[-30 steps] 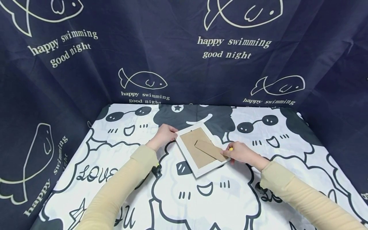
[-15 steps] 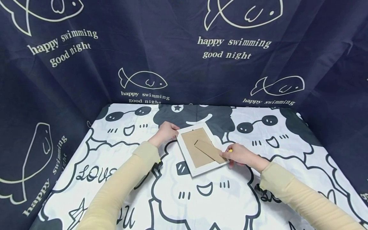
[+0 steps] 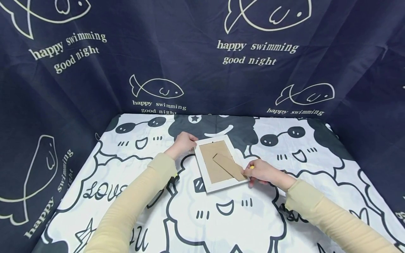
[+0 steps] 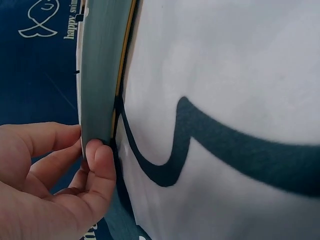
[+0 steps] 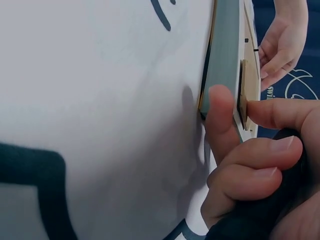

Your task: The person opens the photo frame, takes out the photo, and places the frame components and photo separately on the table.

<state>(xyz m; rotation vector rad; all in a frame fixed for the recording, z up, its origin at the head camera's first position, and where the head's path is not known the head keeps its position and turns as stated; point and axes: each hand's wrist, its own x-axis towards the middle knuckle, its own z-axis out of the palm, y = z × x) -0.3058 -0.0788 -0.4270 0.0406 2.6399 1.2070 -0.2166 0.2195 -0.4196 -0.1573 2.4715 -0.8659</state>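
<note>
A white picture frame [image 3: 204,168] lies back side up and slightly askew, showing its brown backing board [image 3: 210,151]. Its brown stand leg [image 3: 229,167] runs diagonally toward the near right corner. My left hand [image 3: 184,143] pinches the far left corner, thumb and fingers on either side of the frame's edge [image 4: 102,65] in the left wrist view. At the near right corner my right hand [image 3: 262,171] grips the frame, one fingertip against the stand leg. Its other fingers curl over a dark thing [image 5: 260,202] in the palm, mostly hidden; a yellow bit [image 3: 252,167] shows at this hand.
Under everything spreads a white cloth [image 3: 253,225] printed with black cartoon clouds and letters. Dark blue curtains [image 3: 202,56] with fish drawings stand behind the table and at both sides.
The frame has turned a little clockwise, its near corner shifting left. My right hand has come slightly nearer and left with its corner; the left hand has moved slightly farther away and right.
</note>
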